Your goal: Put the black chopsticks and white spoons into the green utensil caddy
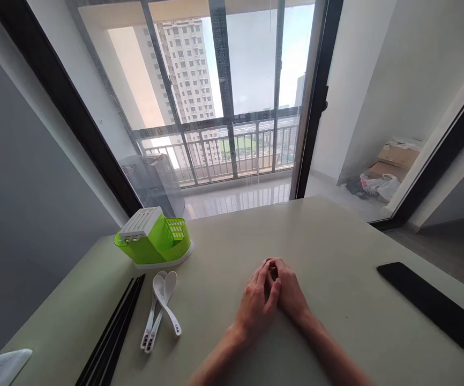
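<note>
My left hand point(256, 297) and my right hand point(291, 289) rest together on the pale table point(232, 236). Their fingertips meet at the front, and the thumbs lie close to each other. The fingers are loosely bent, and no object shows in either hand. To the left of my hands, several white spoons point(160, 305) lie crossed over one another. Beside them is a bundle of black chopsticks point(113, 335). Behind the spoons stands a green and white utensil holder point(155, 238) with a slotted top and a perforated compartment.
A long black flat piece point(433, 303) lies near the table's right edge. At the lower left corner is a white object point(5, 367), partly cut off. Beyond the table, a glass door with a dark frame point(310, 107) opens to a balcony with bags and a cardboard box point(390, 163).
</note>
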The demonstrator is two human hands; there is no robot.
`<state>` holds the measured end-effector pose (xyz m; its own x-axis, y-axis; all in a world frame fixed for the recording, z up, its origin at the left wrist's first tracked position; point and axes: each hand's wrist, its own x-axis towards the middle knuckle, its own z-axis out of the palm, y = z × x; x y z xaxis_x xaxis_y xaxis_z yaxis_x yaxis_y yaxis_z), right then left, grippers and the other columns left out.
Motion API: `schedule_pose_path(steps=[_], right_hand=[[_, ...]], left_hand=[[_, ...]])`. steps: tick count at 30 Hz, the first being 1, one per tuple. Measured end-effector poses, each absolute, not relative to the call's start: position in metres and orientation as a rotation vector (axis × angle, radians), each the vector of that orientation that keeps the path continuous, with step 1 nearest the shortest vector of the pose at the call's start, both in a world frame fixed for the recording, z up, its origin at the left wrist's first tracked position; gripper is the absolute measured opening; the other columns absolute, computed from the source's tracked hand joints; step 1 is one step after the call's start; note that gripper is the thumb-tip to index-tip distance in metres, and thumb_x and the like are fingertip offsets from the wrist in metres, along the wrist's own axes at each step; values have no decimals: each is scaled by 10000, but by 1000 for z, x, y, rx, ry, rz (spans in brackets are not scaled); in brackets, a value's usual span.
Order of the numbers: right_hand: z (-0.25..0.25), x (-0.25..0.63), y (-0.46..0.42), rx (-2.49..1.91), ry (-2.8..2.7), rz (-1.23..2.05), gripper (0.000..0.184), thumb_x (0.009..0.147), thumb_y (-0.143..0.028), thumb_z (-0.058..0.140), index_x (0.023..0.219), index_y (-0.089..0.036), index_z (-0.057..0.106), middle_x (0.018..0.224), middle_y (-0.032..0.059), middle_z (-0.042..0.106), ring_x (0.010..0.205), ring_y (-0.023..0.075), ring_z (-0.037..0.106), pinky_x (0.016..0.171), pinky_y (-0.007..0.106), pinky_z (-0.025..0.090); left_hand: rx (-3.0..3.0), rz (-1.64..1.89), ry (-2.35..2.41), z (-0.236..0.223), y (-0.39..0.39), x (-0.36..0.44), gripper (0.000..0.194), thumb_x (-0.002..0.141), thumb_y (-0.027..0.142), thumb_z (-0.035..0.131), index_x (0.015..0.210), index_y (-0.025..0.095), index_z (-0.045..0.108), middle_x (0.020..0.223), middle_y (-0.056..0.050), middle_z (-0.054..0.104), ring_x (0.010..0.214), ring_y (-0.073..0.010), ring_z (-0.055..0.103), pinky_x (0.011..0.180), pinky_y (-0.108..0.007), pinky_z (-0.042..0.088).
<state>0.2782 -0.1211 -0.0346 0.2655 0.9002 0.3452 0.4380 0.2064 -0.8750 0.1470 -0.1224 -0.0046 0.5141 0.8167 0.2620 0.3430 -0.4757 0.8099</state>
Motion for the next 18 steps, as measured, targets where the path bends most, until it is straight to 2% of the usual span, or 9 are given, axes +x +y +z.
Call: schedule_pose_path(steps=[5, 9, 18], right_hand=[[-32, 278, -121, -1388, -1350, 562, 183, 958, -344, 539, 1067, -226, 626, 1071, 90, 726, 933, 232, 709, 858, 380, 572], [-29, 275, -122, -1367, -1350, 602, 265, 1001, -431, 525, 1146, -228, 613, 1081, 83, 735, 954, 229, 722, 876, 385, 577], [-23, 276, -126, -1375, -1340, 667, 276, 1023, -457, 513, 1139, -237, 633, 1139, 92, 725, 975, 230, 714, 878, 378, 573]], left_hand=[[1897, 1019, 932, -1, -122, 147, 401, 1077, 366, 420, 1421, 260, 596, 1534, -62, 581, 1431, -237, 532, 1234, -471, 413], [1695, 1107, 1001, 1, -122, 146, 374, 1069, 357, 431, 1387, 246, 592, 1453, -80, 646, 1326, -232, 623, 1161, -450, 490], [1639, 1046, 981, 5, -121, 145, 325, 1058, 336, 456, 1323, 255, 626, 1389, -68, 689, 1289, -248, 645, 1098, -424, 532]])
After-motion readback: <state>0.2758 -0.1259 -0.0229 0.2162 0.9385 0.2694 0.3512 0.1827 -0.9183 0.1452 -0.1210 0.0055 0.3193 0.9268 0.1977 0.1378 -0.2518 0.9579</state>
